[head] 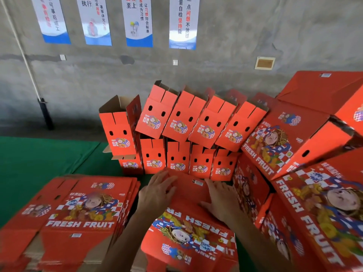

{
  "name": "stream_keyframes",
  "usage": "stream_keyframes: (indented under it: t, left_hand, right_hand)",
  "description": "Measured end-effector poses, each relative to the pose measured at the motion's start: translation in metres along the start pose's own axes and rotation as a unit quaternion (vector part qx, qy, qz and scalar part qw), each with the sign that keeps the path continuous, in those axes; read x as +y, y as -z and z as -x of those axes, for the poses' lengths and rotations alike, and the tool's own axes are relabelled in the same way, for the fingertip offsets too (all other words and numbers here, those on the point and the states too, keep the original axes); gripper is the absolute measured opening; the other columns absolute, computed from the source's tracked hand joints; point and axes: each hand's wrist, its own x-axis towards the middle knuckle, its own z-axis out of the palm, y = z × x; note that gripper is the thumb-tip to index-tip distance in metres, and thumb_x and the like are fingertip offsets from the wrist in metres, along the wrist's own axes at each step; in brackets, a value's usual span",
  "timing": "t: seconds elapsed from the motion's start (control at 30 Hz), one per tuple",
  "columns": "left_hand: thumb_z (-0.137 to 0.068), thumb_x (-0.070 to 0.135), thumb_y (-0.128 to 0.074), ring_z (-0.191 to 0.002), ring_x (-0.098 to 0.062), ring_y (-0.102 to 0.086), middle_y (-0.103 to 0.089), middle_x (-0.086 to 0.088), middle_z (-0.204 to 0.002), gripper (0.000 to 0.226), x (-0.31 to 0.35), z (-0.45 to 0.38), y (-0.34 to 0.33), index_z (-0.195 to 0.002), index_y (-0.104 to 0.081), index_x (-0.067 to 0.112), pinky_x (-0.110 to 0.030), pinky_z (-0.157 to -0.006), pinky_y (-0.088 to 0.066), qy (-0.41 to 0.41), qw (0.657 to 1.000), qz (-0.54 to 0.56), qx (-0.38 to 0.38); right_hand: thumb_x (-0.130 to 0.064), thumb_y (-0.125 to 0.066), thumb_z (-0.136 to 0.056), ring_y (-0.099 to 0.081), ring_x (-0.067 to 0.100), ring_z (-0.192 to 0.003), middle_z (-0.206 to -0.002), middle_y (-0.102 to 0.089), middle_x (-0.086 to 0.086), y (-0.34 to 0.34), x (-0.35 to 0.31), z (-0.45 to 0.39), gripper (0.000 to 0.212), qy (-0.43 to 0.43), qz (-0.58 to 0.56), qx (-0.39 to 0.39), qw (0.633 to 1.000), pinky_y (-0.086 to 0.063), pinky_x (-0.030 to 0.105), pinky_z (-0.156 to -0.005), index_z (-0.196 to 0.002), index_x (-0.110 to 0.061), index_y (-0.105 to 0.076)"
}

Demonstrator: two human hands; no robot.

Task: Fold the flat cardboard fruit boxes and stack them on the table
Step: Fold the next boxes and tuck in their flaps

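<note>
Both hands lie flat, fingers straight, on the far flap of a red fruit box (pixel 188 230) in front of the person: the left hand (pixel 157 190) presses its left part, the right hand (pixel 221 197) its right, gripping nothing. Left of the left hand lies a stack of flat boxes (pixel 78 214), its near edge cut off. Beyond the fingertips stand small folded boxes (pixel 176 134) in two rows. Right of the right hand, big folded boxes (pixel 294 138) run out of frame. Print is blurred.
</note>
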Motion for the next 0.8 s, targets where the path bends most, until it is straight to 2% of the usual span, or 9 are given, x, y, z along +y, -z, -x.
stream_keyframes:
  t: [0.07, 0.13, 0.2, 0.27, 0.33, 0.37, 0.47, 0.6, 0.8]
  left_hand:
    - [-0.103, 0.057, -0.042, -0.153, -0.006, -0.015, -0.025, 0.017, -0.165, 0.044, 0.000, -0.003, 0.001, -0.147, -0.045, 0.051, -0.040, -0.106, -0.044, 0.017, 0.999, 0.000, -0.035]
    - [-0.102, 0.060, -0.042, -0.154, -0.007, -0.010, -0.020, 0.019, -0.166, 0.044, -0.002, -0.008, 0.002, -0.145, -0.046, 0.052, -0.044, -0.111, -0.040, 0.029, 0.998, 0.007, -0.061]
    - [-0.102, 0.062, -0.039, -0.155, -0.010, -0.009, -0.017, 0.018, -0.167, 0.046, -0.006, -0.011, 0.003, -0.147, -0.044, 0.052, -0.047, -0.111, -0.040, 0.030, 0.997, 0.007, -0.072]
    - [-0.102, 0.063, -0.036, -0.155, -0.013, -0.011, -0.016, 0.017, -0.167, 0.049, -0.014, -0.012, 0.004, -0.150, -0.039, 0.051, -0.049, -0.112, -0.039, 0.036, 0.996, 0.014, -0.074]
    - [-0.103, 0.064, -0.033, -0.154, -0.016, -0.014, -0.016, 0.016, -0.168, 0.051, -0.023, -0.012, 0.006, -0.152, -0.034, 0.051, -0.052, -0.112, -0.038, 0.042, 0.996, 0.021, -0.075]
    - [-0.103, 0.064, -0.032, -0.154, -0.017, -0.015, -0.015, 0.015, -0.168, 0.052, -0.026, -0.012, 0.007, -0.153, -0.032, 0.052, -0.053, -0.112, -0.038, 0.044, 0.996, 0.021, -0.078]
    - [-0.103, 0.064, -0.031, -0.153, -0.022, -0.021, -0.013, 0.013, -0.169, 0.052, -0.029, -0.014, 0.010, -0.153, -0.030, 0.052, -0.055, -0.112, -0.039, 0.048, 0.994, 0.021, -0.092]
    - [-0.102, 0.065, -0.032, -0.151, -0.025, -0.027, -0.012, 0.012, -0.169, 0.052, -0.033, -0.015, 0.011, -0.153, -0.031, 0.052, -0.054, -0.110, -0.041, 0.040, 0.994, 0.018, -0.103]
    - [-0.100, 0.061, -0.048, -0.146, -0.021, -0.035, -0.025, 0.017, -0.165, 0.045, -0.050, -0.001, 0.018, -0.145, -0.047, 0.053, -0.049, -0.113, -0.040, 0.038, 0.991, 0.106, -0.068]
  right_hand:
    - [-0.067, -0.059, -0.091, -0.042, 0.022, -0.138, -0.148, -0.046, -0.002, -0.004, -0.001, -0.004, 0.081, 0.006, -0.013, -0.002, 1.000, -0.034, 0.043, -0.118, -0.156, -0.029, -0.028]
    - [-0.069, -0.046, -0.096, -0.053, 0.017, -0.128, -0.132, -0.057, -0.007, 0.001, 0.004, -0.003, 0.064, -0.007, -0.151, 0.033, 0.988, -0.043, 0.039, -0.109, -0.144, -0.027, -0.049]
    - [-0.070, -0.028, -0.098, -0.062, 0.017, -0.112, -0.112, -0.063, -0.007, 0.004, 0.015, 0.002, 0.064, -0.086, -0.282, 0.141, 0.945, -0.050, 0.034, -0.093, -0.120, -0.022, -0.064]
    - [-0.070, -0.017, -0.096, -0.060, 0.021, -0.111, -0.119, -0.063, 0.002, 0.005, 0.024, 0.011, 0.071, -0.188, -0.305, 0.184, 0.915, -0.051, 0.041, -0.095, -0.117, -0.020, -0.063]
    - [-0.071, -0.013, -0.099, -0.062, 0.027, -0.115, -0.133, -0.060, 0.011, -0.001, 0.032, 0.020, 0.076, -0.268, -0.321, 0.072, 0.906, -0.049, 0.044, -0.100, -0.131, -0.019, -0.058]
    - [-0.070, -0.013, -0.101, -0.067, 0.029, -0.110, -0.134, -0.061, 0.014, -0.004, 0.035, 0.024, 0.077, -0.305, -0.367, -0.014, 0.879, -0.054, 0.041, -0.093, -0.137, -0.017, -0.055]
    - [-0.077, -0.018, -0.098, -0.073, 0.029, -0.085, -0.105, -0.071, 0.017, -0.008, 0.037, 0.036, 0.081, -0.355, -0.494, -0.180, 0.773, -0.059, 0.033, -0.065, -0.133, -0.015, -0.056]
    - [-0.085, -0.014, -0.092, -0.072, 0.023, -0.088, -0.092, -0.076, 0.010, -0.023, 0.030, 0.058, 0.085, -0.355, -0.493, -0.226, 0.761, -0.053, 0.030, -0.064, -0.107, -0.021, -0.069]
    - [-0.080, -0.046, -0.090, -0.063, 0.016, -0.066, -0.105, -0.077, 0.020, -0.033, 0.039, 0.086, 0.074, -0.331, -0.591, -0.283, 0.680, -0.053, 0.025, -0.058, -0.126, -0.018, -0.065]
